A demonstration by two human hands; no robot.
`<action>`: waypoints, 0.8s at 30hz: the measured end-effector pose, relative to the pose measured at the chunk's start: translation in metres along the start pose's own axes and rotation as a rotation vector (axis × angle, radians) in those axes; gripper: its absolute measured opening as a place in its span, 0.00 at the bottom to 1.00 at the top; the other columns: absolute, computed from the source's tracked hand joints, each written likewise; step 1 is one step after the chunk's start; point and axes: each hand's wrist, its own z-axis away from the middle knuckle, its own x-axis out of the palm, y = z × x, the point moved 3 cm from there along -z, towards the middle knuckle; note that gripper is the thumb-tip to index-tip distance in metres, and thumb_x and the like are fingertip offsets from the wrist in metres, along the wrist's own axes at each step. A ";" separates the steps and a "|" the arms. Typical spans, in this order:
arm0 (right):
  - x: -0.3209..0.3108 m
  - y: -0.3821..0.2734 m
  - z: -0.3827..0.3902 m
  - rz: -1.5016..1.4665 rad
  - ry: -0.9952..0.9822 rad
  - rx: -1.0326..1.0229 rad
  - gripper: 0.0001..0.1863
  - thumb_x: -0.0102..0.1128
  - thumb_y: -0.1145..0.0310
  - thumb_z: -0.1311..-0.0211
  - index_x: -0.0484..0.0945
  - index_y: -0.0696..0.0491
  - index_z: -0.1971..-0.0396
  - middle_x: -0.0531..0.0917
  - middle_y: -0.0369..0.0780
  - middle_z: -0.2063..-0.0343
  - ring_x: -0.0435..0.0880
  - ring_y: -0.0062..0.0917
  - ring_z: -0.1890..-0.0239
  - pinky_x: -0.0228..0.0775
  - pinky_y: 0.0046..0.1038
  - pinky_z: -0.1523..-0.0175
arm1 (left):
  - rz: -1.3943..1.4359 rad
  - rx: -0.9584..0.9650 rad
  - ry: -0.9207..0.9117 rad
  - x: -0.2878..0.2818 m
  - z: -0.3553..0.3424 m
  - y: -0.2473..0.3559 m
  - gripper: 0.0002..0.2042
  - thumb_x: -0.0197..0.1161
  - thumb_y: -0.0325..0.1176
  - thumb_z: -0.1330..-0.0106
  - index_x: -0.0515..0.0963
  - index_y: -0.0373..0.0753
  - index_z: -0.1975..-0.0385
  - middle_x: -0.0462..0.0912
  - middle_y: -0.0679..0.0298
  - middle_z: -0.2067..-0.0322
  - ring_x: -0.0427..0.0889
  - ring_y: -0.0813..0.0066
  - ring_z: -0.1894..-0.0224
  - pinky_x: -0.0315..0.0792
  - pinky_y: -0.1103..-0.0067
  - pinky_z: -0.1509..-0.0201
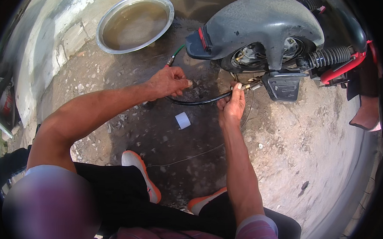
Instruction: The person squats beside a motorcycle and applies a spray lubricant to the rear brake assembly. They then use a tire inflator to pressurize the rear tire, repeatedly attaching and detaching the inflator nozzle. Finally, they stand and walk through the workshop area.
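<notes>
A black hose (199, 102) curves between my two hands, low over the wet ground. My right hand (231, 106) is closed on its right end, thumb by a brass fitting (247, 86) beside the wheel of a grey scooter (262, 20). My left hand (171, 82) has its fingers curled in at the other end, where the hose shows on both sides of the hand. The grip inside those fingers is partly hidden. Just beyond the left knuckles, a metal connector (170, 61) joins a thin green tube (179, 49).
A wide metal basin (135, 23) of murky water stands at the far left. A white paper piece (183, 120) lies between my arms. One thin wire (189, 157) crosses the ground near my shoes (140, 172). Right of the wheel are a black spring (329, 57) and red frame tube (347, 68).
</notes>
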 end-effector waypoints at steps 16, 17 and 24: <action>0.034 -0.031 -0.011 0.253 -0.314 0.149 0.16 0.55 0.53 0.24 0.73 0.50 0.68 0.63 0.28 0.87 0.59 0.13 0.88 0.46 0.19 0.82 | -0.510 -0.243 0.148 -0.058 -0.067 -0.078 0.26 0.74 0.56 0.46 0.83 0.31 0.74 0.85 0.55 0.78 0.86 0.65 0.73 0.77 0.68 0.65; 0.036 -0.030 -0.010 0.274 -0.306 0.157 0.15 0.55 0.54 0.24 0.73 0.50 0.68 0.64 0.28 0.88 0.58 0.13 0.89 0.45 0.19 0.82 | -0.512 -0.242 0.158 -0.057 -0.074 -0.087 0.26 0.74 0.55 0.47 0.83 0.31 0.75 0.85 0.54 0.79 0.86 0.65 0.74 0.77 0.68 0.65; 0.041 -0.031 -0.006 0.322 -0.290 0.133 0.16 0.56 0.54 0.25 0.74 0.50 0.69 0.65 0.27 0.88 0.59 0.12 0.90 0.44 0.19 0.83 | -0.445 -0.310 0.162 -0.053 -0.086 -0.097 0.30 0.77 0.54 0.51 0.82 0.29 0.62 0.87 0.47 0.68 0.87 0.57 0.65 0.78 0.64 0.59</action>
